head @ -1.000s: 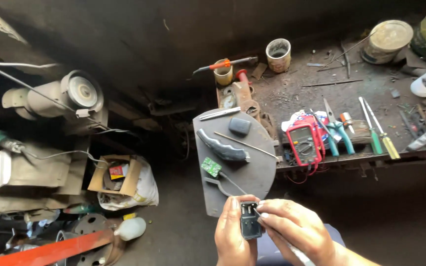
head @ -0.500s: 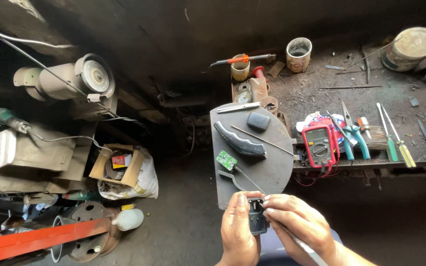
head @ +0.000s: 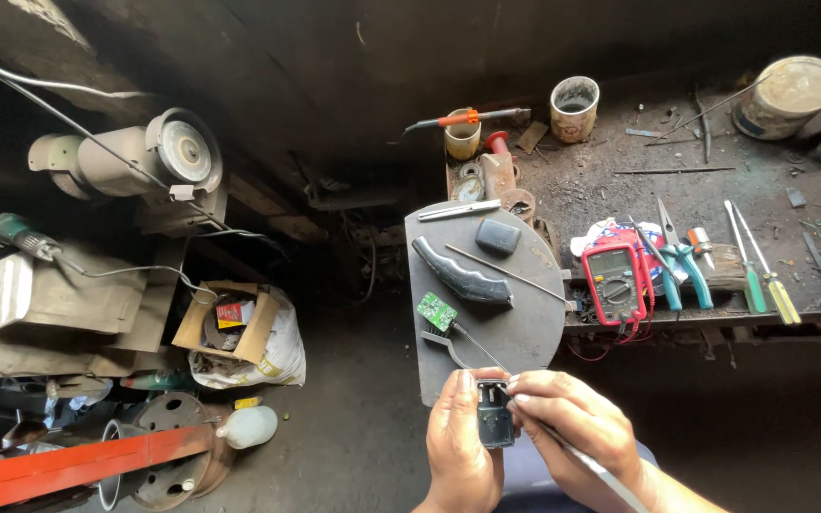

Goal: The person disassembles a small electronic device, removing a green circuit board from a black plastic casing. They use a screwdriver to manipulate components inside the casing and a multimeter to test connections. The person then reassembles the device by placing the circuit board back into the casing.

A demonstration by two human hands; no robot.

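1. A small dark part [head: 495,427] sits at the bottom middle of the view, just off the near edge of a grey round plate [head: 525,332].
2. The left hand [head: 460,446] wraps it from the left, its grip closed on the part with the thumb up along the side.
3. The right hand [head: 577,427] is closed on the part's right side, fingertips touching its top end; a thin pale rod [head: 596,467] runs back under this hand toward the lower right.
4. On the plate, near its near-left edge, lies a green circuit board [head: 436,311] with thin wires [head: 472,344] leading toward the hands.
5. Further in lie a black curved handle [head: 460,275], a thin rod [head: 515,275] and, toward the far edge, a dark block [head: 498,237] and a flat metal strip [head: 458,210].
6. The plate rests at the left near corner of a dirty surface [head: 620,190].
7. Just right of the plate, at the near edge, is a red multimeter [head: 612,282], then blue-handled pliers [head: 681,261] and two screwdrivers [head: 760,271].
8. At the far left corner stand a yellow cup [head: 462,141] with an orange-handled soldering iron [head: 463,119] across it, and a white cup [head: 574,107]; a tin [head: 788,95] stands toward the far right.
9. On the floor to the left are a cardboard box [head: 230,318] on a white sack [head: 282,347], a motor [head: 135,157] and a red beam [head: 59,470].
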